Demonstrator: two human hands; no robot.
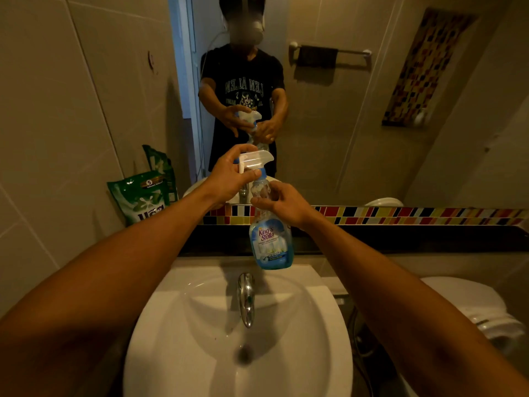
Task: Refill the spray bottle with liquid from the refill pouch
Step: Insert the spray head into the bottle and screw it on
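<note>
A clear spray bottle (271, 242) with a blue label hangs upright in the air above the back of the sink. My right hand (283, 203) grips its neck. My left hand (229, 176) is closed around the white and clear trigger head (256, 159) on top of the bottle. A green refill pouch (140, 197) leans against the tiled wall on the ledge at the left, apart from both hands.
A white sink (315, 325) with a chrome tap (246, 296) lies below the bottle. A mirror (329, 110) ahead reflects a person, the bottle and a towel rail. A coloured mosaic strip runs under it. A white toilet (481, 305) stands at the right.
</note>
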